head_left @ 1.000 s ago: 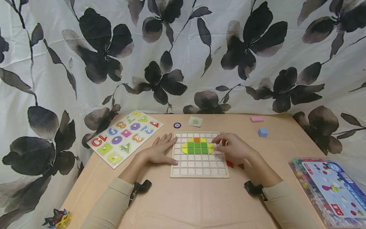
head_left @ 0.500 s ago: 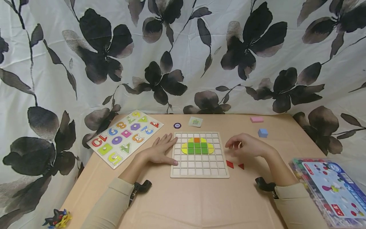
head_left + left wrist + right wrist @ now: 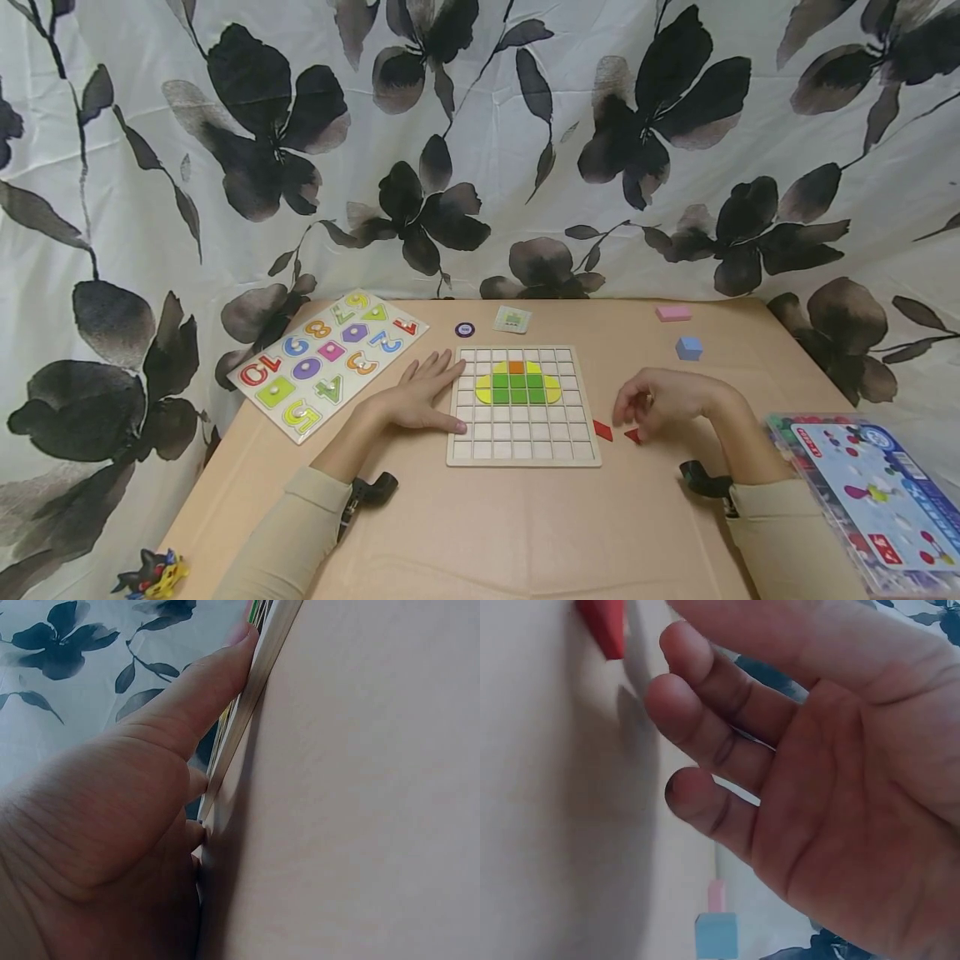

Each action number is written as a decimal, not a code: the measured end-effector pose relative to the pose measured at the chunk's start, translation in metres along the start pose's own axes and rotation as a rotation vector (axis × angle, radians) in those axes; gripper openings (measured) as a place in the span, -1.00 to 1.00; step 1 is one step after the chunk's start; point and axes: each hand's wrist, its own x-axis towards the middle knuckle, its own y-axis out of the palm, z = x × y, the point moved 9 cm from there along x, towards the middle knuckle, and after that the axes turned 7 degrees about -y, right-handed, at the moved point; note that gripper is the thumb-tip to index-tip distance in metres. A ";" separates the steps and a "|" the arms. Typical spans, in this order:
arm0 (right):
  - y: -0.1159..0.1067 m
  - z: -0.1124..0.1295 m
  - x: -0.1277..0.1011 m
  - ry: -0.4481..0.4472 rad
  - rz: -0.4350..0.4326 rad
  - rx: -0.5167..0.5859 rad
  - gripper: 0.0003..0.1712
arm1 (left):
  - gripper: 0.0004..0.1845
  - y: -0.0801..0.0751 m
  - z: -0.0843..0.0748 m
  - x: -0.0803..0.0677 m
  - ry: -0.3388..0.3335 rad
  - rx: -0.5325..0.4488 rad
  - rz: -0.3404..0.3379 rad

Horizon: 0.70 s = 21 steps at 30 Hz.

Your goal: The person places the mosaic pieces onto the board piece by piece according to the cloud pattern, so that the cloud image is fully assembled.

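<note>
Nearest the camera, both sleeves ran out of the bottom of the head view, each wrist carrying a small black camera mount. At the lower right a clear plastic box (image 3: pixel 862 500) with a printed lid was cut off by the frame edge; at the lower left a small black and yellow toy (image 3: pixel 150 573) lay partly out of view and was hard to make out.

The left hand (image 3: pixel 420 398) lay flat on the table (image 3: pixel 525 533), fingers straight and slightly apart, pressed against the left rim of the wooden grid board (image 3: pixel 523 450). In the left wrist view that rim showed only as a thin edge, the board's face hidden.

The right hand (image 3: pixel 663 400) hovered just over the table right of the board, fingers loosely curled and apart, holding nothing that the right wrist view showed. Two red triangle pieces lay there: one (image 3: pixel 602 430) just beside the board, the other (image 3: pixel 633 435) partly hidden under the fingertips; whether they touched it could not be told.

On the board sat green, yellow and orange tiles (image 3: pixel 517 385). Farther back lay a number puzzle (image 3: pixel 330 358), a purple disc (image 3: pixel 465 329), a small card (image 3: pixel 513 318), a blue cube (image 3: pixel 688 347) and a pink block (image 3: pixel 672 312), all before a flowered cloth (image 3: pixel 480 142).
</note>
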 end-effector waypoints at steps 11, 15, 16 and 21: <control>0.008 -0.008 0.002 -0.018 0.051 0.040 -0.72 | 0.29 -0.001 0.000 -0.001 0.008 0.000 -0.005; 0.008 -0.008 0.005 -0.010 0.041 0.035 -0.74 | 0.29 -0.001 0.000 -0.001 0.010 0.001 -0.003; 0.008 -0.009 0.006 -0.005 0.038 0.038 -0.75 | 0.29 -0.001 0.000 -0.001 0.011 0.001 -0.003; 0.008 -0.010 0.008 0.008 0.024 0.038 -0.78 | 0.29 0.000 0.000 0.000 0.010 0.005 -0.004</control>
